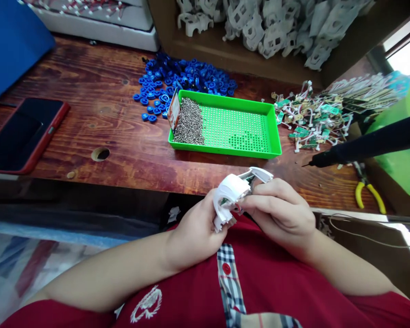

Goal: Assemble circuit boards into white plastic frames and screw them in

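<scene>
Close to my body, just off the table's front edge, I hold a white plastic housing (pixel 233 187) with a curved cut-out and a bit of green circuit board inside. My left hand (pixel 196 230) is closed around its left side. The fingers of my right hand (pixel 283 214) are pinched at its right side, near a small reddish part I cannot make out clearly. A curved white strip sticks out above my right fingers. Beyond my hands stands a green perforated tray (pixel 225 148), with many small metal screws (pixel 189 123) heaped at its left end.
Blue plastic parts (pixel 191 75) lie piled behind the tray. Wired circuit boards (pixel 316 116) heap up at right, near a hanging black screwdriver (pixel 362 141) and yellow-handled pliers (pixel 369 196). A phone (pixel 23 132) lies left; a cardboard box (pixel 205 50) of white housings stands behind.
</scene>
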The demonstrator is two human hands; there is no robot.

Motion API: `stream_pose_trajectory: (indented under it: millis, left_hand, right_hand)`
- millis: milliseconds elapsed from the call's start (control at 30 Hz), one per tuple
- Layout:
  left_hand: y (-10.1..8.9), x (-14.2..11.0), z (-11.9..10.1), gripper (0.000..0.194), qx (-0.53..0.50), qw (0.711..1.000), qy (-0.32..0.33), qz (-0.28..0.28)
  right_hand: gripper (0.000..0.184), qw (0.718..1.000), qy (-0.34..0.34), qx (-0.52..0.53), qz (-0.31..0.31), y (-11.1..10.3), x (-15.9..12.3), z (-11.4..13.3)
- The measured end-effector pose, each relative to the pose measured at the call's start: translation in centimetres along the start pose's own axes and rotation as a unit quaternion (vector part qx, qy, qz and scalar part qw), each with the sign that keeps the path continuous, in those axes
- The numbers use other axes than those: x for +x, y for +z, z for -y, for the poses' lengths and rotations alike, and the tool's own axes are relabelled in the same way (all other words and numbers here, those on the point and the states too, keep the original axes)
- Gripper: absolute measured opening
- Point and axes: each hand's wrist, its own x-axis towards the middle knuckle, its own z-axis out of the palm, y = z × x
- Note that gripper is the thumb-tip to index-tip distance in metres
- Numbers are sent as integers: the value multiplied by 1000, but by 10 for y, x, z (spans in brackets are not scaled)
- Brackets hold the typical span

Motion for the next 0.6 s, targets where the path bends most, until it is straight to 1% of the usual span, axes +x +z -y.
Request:
stream_pose_trajectory:
  millis: [100, 200, 300, 367, 400, 433, 467, 500, 533, 567, 600]
  left_hand:
    - [0, -1, 0, 42, 31, 999, -7, 3]
    - [-1, 2, -3, 44, 47, 999, 13, 7]
    - [-4, 8, -8, 38, 61, 998, 12, 1]
    - [-6, 11, -10, 37, 74, 997, 5, -9]
    - [-7, 13, -10, 37, 87, 996, 6, -15]
    - [-9, 14, -10, 39, 106, 994, 11, -19]
    - [-10, 15, -11, 42, 131, 991, 16, -22]
    - [-11, 17, -11, 46, 159, 987, 22, -23]
    - [-11, 19, -12, 49, 190, 981, 28, -20]
    - [-12, 21, -13, 51, 220, 975, 36, -13]
    - [-11, 24, -15, 52, 248, 968, 47, -5]
  right_hand:
    - [20, 999, 27, 18, -7, 2, 2, 0]
    - [20, 999, 31, 33, -31, 6, 3, -2]
    - [19, 998, 32, 42, -43, 8, 1, -7]
    - [23, 995, 52, 67, -48, 9, -4, -11]
    - [25, 991, 75, 81, -72, 10, -7, -13]
    - [26, 983, 110, 101, -110, 11, -11, -15]
    - [29, 968, 155, 130, -151, 12, -15, -16]
    - [36, 949, 199, 170, -178, 14, -19, -17]
    - [48, 929, 237, 219, -182, 17, -21, -17]
    - [65, 910, 268, 273, -160, 19, -23, -17]
    - [83, 893, 285, 326, -121, 22, -23, -16]
